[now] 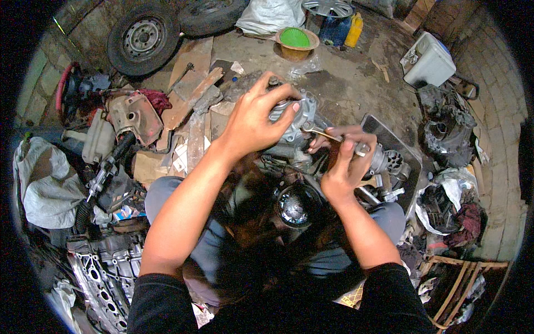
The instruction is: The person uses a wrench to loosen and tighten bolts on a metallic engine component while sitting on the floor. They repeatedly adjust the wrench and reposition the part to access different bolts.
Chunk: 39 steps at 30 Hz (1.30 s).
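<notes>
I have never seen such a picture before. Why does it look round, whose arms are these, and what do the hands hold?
There is no machine here: a person works with two bare hands. The picture comes from a wide fisheye camera on the person's head, looking down, so the edges bend and look round. The forearms enter from below.

The left hand rests on a grey metal part, fingers bent. The right hand holds a wrench; its ring end is near that part, but I cannot tell whether it sits on a bolt.

To the right is a dark tray with metal pieces in it. Farther off are a wheel and a green bowl; an engine part lies at lower left.
</notes>
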Each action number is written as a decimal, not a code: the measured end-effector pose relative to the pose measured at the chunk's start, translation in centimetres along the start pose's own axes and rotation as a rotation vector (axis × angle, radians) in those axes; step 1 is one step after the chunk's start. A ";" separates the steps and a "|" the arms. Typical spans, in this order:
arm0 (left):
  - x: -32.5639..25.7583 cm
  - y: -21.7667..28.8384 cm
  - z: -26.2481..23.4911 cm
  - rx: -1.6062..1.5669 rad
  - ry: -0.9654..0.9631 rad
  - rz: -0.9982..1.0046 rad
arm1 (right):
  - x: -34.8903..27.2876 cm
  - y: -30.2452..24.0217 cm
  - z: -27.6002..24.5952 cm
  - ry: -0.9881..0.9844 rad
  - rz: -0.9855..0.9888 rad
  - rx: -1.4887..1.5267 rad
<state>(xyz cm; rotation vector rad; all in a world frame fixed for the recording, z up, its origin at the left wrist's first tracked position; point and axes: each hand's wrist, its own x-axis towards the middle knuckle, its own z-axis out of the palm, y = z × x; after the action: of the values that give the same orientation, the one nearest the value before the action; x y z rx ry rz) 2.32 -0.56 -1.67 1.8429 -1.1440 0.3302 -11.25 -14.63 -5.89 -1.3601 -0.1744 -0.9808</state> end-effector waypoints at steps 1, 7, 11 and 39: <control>0.0 -0.1 0.0 0.006 0.004 0.011 | 0.6 -0.3 0.3 0.065 0.085 0.013; 0.0 -0.6 0.4 0.021 0.017 0.002 | 4.4 -0.5 -1.2 0.104 0.630 0.170; 0.1 -0.6 0.5 0.009 0.021 0.014 | 6.1 1.1 -1.1 0.049 0.715 0.062; 0.0 -0.5 0.6 0.029 0.019 0.019 | 1.4 -3.4 -2.1 -0.373 -0.471 -0.570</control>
<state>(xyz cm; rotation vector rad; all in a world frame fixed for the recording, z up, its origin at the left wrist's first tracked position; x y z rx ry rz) 2.64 -0.92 -2.28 1.8511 -1.1494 0.3758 -13.57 -16.83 -3.07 -2.0851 -0.5465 -1.2091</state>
